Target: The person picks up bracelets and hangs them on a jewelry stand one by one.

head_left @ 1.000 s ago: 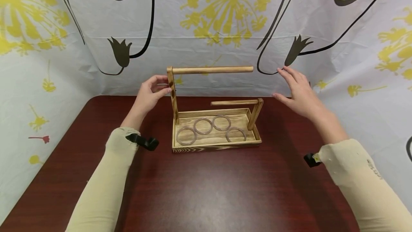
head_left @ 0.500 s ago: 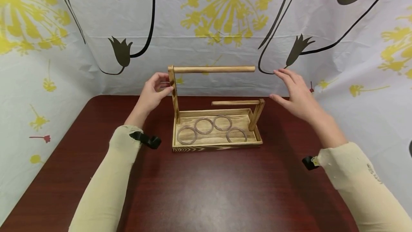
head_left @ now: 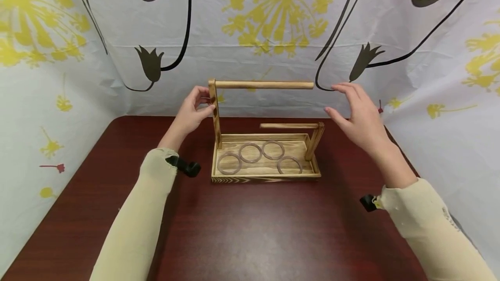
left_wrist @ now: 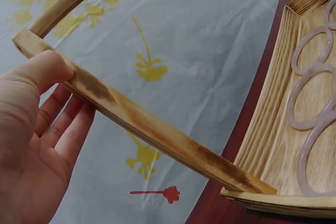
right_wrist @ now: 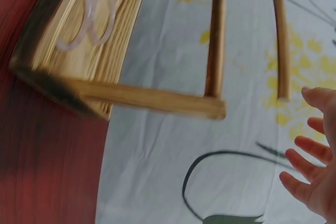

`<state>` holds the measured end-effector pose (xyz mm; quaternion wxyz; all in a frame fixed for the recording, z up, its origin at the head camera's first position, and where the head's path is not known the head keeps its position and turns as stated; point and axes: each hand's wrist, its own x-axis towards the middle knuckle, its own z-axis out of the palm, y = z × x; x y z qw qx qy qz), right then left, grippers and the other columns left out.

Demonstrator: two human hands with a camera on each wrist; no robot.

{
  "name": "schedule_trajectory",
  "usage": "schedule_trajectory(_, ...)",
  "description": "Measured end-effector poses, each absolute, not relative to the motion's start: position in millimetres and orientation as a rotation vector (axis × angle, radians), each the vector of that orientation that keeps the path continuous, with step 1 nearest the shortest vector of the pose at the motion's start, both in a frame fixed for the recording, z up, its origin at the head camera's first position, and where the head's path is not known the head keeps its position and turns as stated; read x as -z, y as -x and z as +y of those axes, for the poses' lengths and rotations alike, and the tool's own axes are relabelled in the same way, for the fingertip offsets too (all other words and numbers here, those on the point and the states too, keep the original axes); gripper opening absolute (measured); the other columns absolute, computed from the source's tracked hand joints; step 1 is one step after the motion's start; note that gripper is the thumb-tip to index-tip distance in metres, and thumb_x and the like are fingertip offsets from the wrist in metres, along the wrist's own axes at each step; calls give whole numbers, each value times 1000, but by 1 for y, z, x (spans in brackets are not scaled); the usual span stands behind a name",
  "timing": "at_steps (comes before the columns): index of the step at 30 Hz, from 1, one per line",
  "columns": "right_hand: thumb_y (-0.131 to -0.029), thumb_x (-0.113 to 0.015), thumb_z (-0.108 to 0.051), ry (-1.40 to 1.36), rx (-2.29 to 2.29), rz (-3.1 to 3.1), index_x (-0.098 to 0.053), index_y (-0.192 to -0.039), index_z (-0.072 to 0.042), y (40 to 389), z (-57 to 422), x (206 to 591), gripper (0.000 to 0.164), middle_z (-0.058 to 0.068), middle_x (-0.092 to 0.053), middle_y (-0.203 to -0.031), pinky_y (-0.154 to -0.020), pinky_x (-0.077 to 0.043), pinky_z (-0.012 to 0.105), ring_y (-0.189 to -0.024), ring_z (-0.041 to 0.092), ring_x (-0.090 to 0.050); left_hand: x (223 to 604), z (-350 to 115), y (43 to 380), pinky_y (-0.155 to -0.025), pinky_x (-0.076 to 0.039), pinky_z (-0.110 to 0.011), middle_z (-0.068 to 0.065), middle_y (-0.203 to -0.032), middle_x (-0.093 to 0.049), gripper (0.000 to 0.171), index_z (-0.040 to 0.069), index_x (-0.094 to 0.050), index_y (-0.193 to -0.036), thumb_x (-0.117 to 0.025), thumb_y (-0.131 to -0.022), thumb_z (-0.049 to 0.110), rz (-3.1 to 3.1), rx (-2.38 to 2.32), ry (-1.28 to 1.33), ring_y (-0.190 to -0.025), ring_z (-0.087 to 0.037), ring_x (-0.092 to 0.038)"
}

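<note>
A wooden bangle stand rests on the table, its shallow tray holding several pale, translucent bangles lying flat. From the tray's left end rises a tall post with an upper bar pointing right. A shorter post at the right end carries a lower bar pointing left. My left hand holds the tall post near its top, thumb on the near face and fingers behind. My right hand, fingers spread and holding nothing, hovers just right of the upper bar's free end.
The dark red-brown table extends in front of the stand and to both sides. Close behind its back edge hangs a white curtain printed with yellow flowers and dark stems; the curtain also borders the left and right sides.
My right hand has drifted slightly left, closer to the upper bar's free end. My left hand stays on the tall post. The head view has shifted a little; the bangles lie as before.
</note>
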<state>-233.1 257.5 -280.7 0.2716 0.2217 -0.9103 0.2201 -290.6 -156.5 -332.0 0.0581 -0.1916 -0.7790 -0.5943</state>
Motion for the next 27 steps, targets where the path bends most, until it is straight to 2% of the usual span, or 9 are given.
schedule_trajectory(4, -89, -74, -12, -643, -629, -2370, -57, -133, -4, 226, 246, 279, 48, 17, -57, -133, -102, -42, 54, -126, 35, -52, 333, -156, 291, -84, -51, -17, -8, -123, -51, 34, -5, -41, -127, -55, -97, -2, -2358, 1812, 593, -111, -18, -53)
schedule_trajectory(9, -89, -74, -9, -728, -673, -2346, -58, -132, -4, 218, 229, 280, 47, 15, -59, -130, -98, -47, 52, -119, 34, -58, 336, -156, 293, -84, -52, -19, -6, -121, -51, 33, -6, -41, -126, -56, -97, -2, -2345, 1835, 602, -108, -16, -53)
schedule_trajectory(17, -91, -73, -13, -844, -722, -2400, -56, -135, -6, 212, 209, 289, 47, 11, -58, -134, -98, -52, 47, -123, 27, -57, 338, -159, 294, -84, -52, -18, -9, -120, -52, 31, -6, -41, -123, -57, -97, 0, -2382, 1770, 586, -108, -17, -55)
schedule_trajectory(27, -93, -71, -15, -950, -786, -2456, -57, -132, -10, 208, 190, 301, 42, 7, -61, -129, -96, -53, 43, -117, 24, -60, 334, -158, 293, -84, -51, -18, -1, -114, -51, 30, -4, -42, -122, -58, -97, 2, -2377, 1760, 605, -104, -12, -54)
